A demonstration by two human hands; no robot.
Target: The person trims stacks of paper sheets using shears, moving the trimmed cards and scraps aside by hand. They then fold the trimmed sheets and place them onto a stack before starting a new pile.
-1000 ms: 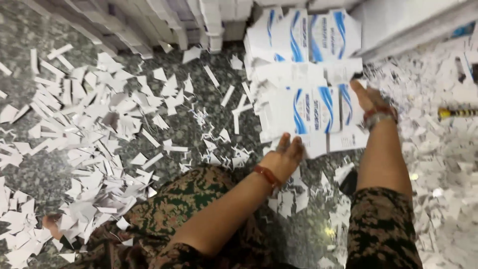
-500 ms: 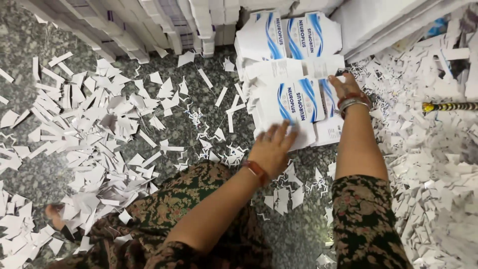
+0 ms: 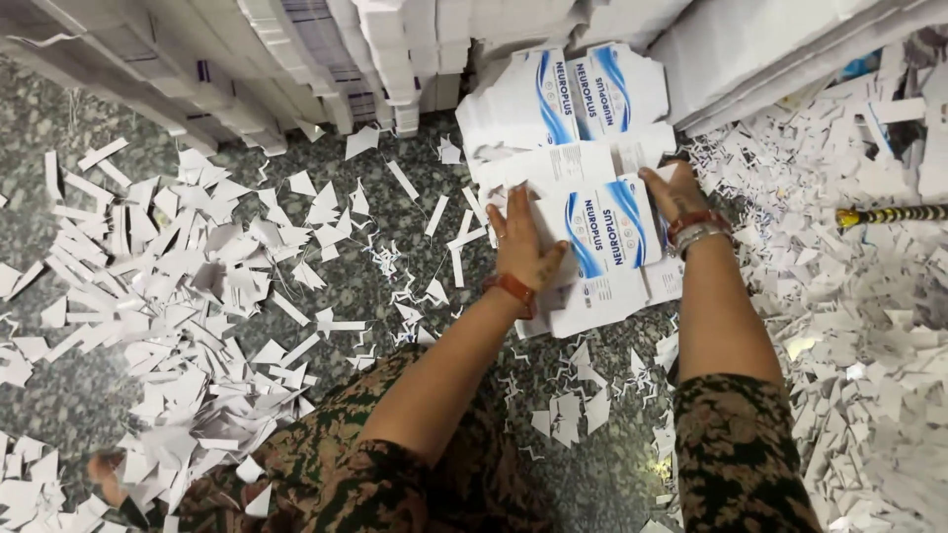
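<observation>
Here: stack of flat printed cartons [image 3: 602,232] on stone floor [image 3: 395,237], just below second carton stack [image 3: 568,99]. Left hand [image 3: 523,247] flat on stack's left edge, fingers spread. Right hand [image 3: 674,190] on right edge, fingers pressed together against cartons. Paper scraps [image 3: 188,286] scattered left; bigger scrap heap [image 3: 869,326] right.

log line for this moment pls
left hand: flat on left edge of carton blank stack | right hand: on its right edge | floor: paper offcuts
</observation>
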